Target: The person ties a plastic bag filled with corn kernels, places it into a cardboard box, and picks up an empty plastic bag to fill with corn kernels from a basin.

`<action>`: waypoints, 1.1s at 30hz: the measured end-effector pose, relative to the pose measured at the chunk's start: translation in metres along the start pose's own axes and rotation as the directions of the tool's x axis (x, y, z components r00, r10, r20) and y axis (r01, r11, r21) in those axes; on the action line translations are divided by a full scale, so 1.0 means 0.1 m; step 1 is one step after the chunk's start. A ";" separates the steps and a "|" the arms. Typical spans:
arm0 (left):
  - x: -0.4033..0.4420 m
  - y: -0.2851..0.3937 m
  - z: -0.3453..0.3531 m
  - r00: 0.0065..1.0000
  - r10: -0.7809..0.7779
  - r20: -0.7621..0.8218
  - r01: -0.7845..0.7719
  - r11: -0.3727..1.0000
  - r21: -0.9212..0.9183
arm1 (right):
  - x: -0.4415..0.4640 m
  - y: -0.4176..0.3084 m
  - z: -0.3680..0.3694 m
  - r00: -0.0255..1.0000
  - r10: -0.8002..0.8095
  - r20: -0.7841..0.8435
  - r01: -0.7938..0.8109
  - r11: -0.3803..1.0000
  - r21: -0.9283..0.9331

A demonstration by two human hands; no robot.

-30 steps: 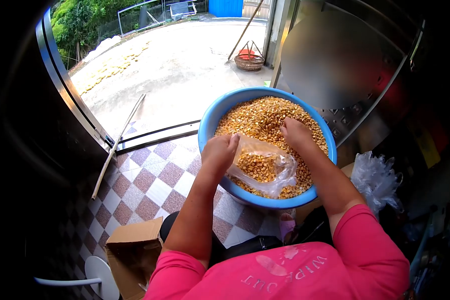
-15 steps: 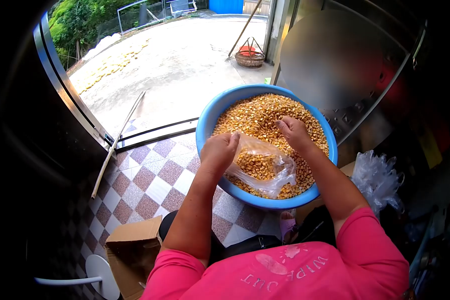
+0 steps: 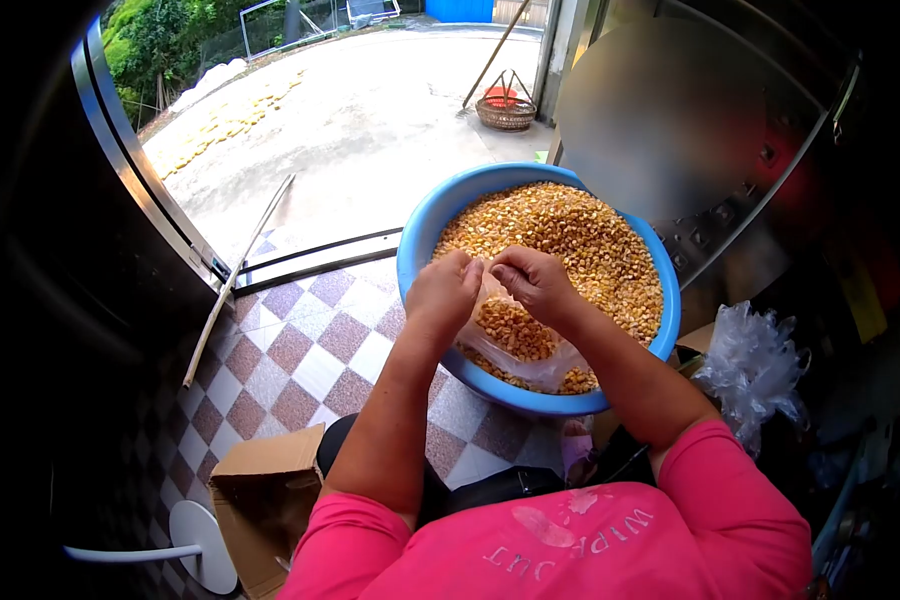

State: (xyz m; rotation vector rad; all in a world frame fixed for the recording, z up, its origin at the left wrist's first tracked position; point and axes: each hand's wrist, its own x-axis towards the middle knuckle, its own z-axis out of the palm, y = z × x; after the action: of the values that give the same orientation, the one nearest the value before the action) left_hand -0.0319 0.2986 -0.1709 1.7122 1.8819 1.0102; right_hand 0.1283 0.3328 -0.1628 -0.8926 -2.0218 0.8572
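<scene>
A blue tub (image 3: 417, 240) full of dried corn kernels (image 3: 570, 218) stands in front of me. On the kernels rests a clear plastic bag (image 3: 542, 376), its mouth spread and some corn inside. My left hand (image 3: 444, 292) is closed on the bag's upper left edge. Close beside it, my right hand (image 3: 538, 284) is curled with thumb and fingers pinched at the same edge. Its fingertips are partly hidden, and its forearm crosses over the bag's right side.
An open cardboard box (image 3: 260, 490) and a white round-based stand (image 3: 205, 545) are at lower left. Crumpled plastic bags (image 3: 752, 370) lie right of the tub. A pole (image 3: 235, 285) leans across the door sill (image 3: 315, 262). A wicker basket (image 3: 507, 115) sits outside.
My right hand has moved left and slightly down, from over the kernels to the bag's edge beside my left hand. The left hand stays nearly in place on the bag.
</scene>
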 end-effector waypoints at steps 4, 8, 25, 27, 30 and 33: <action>-0.01 -0.01 0.02 0.997 0.022 -0.071 -0.023 1.000 -0.019 | -0.03 0.03 -0.02 0.990 0.074 0.118 -0.111 0.931 0.349; -0.01 -0.01 0.02 0.995 0.050 -0.088 -0.050 0.999 0.000 | -0.06 0.06 -0.07 0.981 -0.146 0.125 0.108 0.957 0.268; -0.07 -0.02 -0.05 0.999 0.037 0.017 -0.036 0.998 -0.054 | -0.04 0.47 -0.38 0.883 0.389 0.263 -0.254 0.867 -0.429; -0.09 -0.02 -0.06 0.998 0.067 0.011 -0.066 0.996 -0.053 | -0.05 0.51 -0.38 0.889 0.373 0.267 -0.229 0.865 -0.447; -0.09 -0.03 -0.05 0.995 0.102 0.010 -0.100 0.983 -0.155 | -0.08 0.47 -0.45 0.893 0.383 0.238 -0.251 0.861 -0.443; -0.09 -0.03 -0.07 0.993 0.113 0.023 -0.110 0.988 -0.105 | -0.02 0.46 -0.46 0.934 0.351 0.068 -0.318 0.903 -0.289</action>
State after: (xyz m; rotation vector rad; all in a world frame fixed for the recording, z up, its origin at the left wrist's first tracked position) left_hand -0.0377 0.2877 -0.1699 1.7779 1.7013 1.0995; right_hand 0.1813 0.3683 -0.1774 -1.4087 -2.1589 0.8389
